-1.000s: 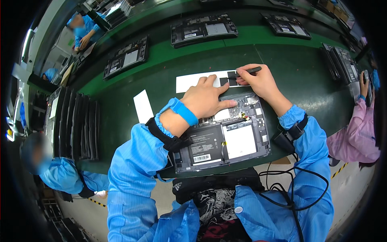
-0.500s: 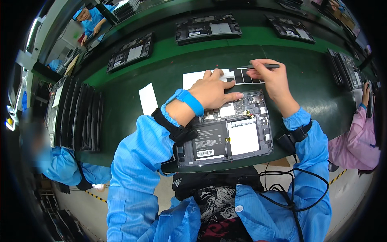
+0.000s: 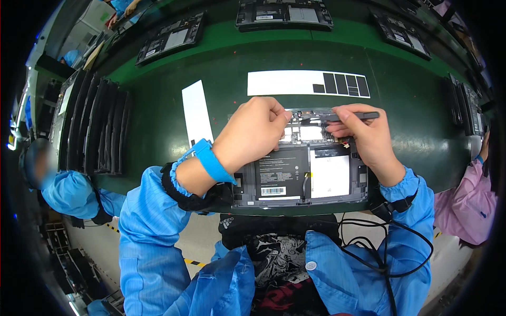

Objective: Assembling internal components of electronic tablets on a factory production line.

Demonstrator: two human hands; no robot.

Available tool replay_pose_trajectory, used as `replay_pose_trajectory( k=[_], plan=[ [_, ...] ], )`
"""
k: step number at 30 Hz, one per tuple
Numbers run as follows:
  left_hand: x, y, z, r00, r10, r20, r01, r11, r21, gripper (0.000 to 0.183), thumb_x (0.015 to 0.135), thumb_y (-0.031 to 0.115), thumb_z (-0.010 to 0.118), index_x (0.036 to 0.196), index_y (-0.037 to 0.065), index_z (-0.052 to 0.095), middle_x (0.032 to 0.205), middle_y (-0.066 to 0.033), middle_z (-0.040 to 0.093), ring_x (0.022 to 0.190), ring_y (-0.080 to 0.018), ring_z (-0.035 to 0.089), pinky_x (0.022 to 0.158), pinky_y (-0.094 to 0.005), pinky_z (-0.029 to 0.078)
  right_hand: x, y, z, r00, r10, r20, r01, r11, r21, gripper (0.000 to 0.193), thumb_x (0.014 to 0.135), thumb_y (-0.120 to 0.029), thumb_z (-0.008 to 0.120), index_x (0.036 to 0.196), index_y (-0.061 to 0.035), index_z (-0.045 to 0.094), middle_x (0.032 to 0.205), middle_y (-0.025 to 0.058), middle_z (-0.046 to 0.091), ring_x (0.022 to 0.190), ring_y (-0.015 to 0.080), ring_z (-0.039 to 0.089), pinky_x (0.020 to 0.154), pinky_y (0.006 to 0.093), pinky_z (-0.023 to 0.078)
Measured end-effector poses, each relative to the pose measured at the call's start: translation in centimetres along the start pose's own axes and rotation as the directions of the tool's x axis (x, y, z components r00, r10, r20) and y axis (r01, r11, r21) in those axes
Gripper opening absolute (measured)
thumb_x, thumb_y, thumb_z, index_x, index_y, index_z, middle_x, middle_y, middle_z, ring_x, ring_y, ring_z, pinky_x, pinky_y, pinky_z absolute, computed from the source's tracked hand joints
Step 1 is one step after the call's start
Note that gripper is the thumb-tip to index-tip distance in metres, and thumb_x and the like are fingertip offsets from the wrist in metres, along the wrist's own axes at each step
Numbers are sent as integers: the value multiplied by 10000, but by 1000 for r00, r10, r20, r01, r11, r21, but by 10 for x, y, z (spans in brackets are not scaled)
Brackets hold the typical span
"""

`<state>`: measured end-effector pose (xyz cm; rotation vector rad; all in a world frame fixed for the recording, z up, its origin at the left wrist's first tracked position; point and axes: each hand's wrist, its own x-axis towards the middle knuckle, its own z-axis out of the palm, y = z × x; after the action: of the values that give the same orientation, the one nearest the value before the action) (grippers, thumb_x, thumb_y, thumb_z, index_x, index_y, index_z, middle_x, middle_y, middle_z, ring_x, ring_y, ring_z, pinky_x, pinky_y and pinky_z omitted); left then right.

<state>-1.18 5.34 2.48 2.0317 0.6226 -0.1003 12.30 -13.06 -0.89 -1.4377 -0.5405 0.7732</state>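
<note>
An opened laptop base point(image 3: 337, 203) lies in front of me, with a black battery point(image 3: 282, 171), a white panel point(image 3: 331, 176) and a circuit board point(image 3: 321, 131) along its far side. My right hand point(image 3: 366, 134) is closed on dark tweezers point(image 3: 363, 115), whose tips reach left over the board. A small dark piece seems to sit at the tips, too small to be sure. My left hand point(image 3: 247, 129) hovers over the board's left part, thumb and forefinger pinched together; whatever they hold is hidden. Beyond the laptop lies a white sheet point(image 3: 284, 83) with black adhesive patches at its right end.
Another white strip point(image 3: 196, 110) lies left of my left hand. A row of upright laptop bases point(image 3: 100, 126) stands at the left. More opened bases point(image 3: 284, 15) rest along the far side, others point(image 3: 466, 108) at the right. Cables point(image 3: 379, 263) hang by my right sleeve. Co-workers sit at both sides.
Both hands have come back from the white sheet to the laptop's board. My left hand, flat on the sheet before, is now pinched. The tweezers have moved from the black patches to above the board.
</note>
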Motion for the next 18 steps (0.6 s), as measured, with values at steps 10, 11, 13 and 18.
replay_pose_trajectory(
  k=[10,11,13,18],
  plan=[
    [12,-8,15,997,23,68,-16,994,-113,284,902,218,600,909,-66,610,630,-41,595,509,-88,540,468,-229,426,0,4,-3,999,-39,-8,39,999,36,229,894,-131,607,987,76,641,835,163,670,761,202,683,683,259,556],
    [14,-11,16,998,50,48,-45,995,-92,274,900,216,602,895,-58,615,628,-37,595,505,-84,531,465,-226,415,1,5,-3,999,-33,-5,33,999,25,221,892,-122,610,989,74,641,833,162,671,760,200,682,682,258,558],
    [16,-14,18,997,77,28,-74,994,-74,265,898,214,604,880,-50,621,626,-33,595,501,-80,522,462,-223,404,1,5,-3,999,-33,-8,33,999,15,215,891,-116,612,989,73,643,831,160,671,759,197,682,683,258,559],
    [22,-9,20,991,129,-43,-122,984,128,246,859,195,625,804,-43,646,611,-64,621,505,-104,547,480,-264,422,1,3,0,999,-35,-25,35,999,-28,204,890,-106,613,985,72,645,830,156,672,760,190,681,693,259,561]
  ],
)
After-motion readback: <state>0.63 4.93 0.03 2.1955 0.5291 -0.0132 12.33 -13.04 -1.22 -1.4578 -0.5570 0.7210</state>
